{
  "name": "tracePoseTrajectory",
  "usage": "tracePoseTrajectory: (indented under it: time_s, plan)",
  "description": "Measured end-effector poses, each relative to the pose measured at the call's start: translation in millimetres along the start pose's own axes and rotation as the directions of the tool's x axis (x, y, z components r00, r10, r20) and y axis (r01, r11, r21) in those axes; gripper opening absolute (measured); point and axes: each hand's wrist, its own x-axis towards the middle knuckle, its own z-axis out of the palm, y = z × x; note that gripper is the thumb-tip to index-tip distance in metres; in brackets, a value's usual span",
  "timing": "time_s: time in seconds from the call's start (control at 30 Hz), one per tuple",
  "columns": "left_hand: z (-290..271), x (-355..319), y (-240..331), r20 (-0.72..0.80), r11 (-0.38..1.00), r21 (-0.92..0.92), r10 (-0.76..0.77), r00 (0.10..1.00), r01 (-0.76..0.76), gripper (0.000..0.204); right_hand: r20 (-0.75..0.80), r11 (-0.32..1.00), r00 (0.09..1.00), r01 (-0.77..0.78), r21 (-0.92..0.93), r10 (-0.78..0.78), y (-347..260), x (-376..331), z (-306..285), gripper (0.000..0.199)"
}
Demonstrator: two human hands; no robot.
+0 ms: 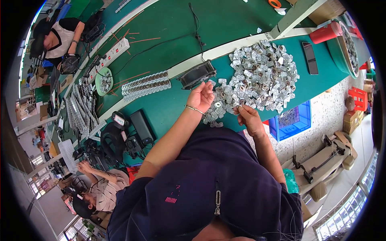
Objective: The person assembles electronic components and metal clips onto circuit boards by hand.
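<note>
A large heap of small, clear and silvery parts, some with round brownish centres, lies on the green table. At the heap's near edge my right hand pinches a small, round-looking metal part between thumb and fingertips. My left hand, with a bracelet at its wrist, is held just left of the heap with its fingers curled in. Whatever those fingers may hold is hidden. Right beyond them stands a black cooling fan with a cable.
Neat rows of similar parts lie left, by a green bowl, metal strips and a power strip. A phone lies right. A blue crate stands below the table edge. Two people work at left.
</note>
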Motion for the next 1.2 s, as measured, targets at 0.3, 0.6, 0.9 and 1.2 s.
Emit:
tracePoseTrajectory:
  time_s: [0.3, 0.6, 0.9, 1.2]
  plan:
    - [4, 7, 1, 0.076, 1.000, -0.020, -0.012, 0.997, 0.014, 0.010, -0.038, 0.998, 0.999, -0.036, 0.053, 0.038, 2, 1, -3, 0.024]
    - [39, -30, -16, 0.251, 0.857, 0.509, -0.236, 0.939, 0.080, 0.019, -0.068, 0.996, 0.995, -0.062, 0.061, 0.066, 0, 5, -6, 0.025]
    - [-3, -6, 0, -0.007, 0.994, 0.098, 0.058, 0.998, -0.057, 0.014, -0.083, 0.995, 0.995, -0.040, 0.090, 0.047, 4, 4, -18, 0.023]
    - [-2, 3, 3, 0.007, 0.996, 0.076, 0.040, 0.999, -0.040, 0.013, -0.094, 0.994, 0.992, -0.075, 0.079, 0.082, 9, 2, -16, 0.023]
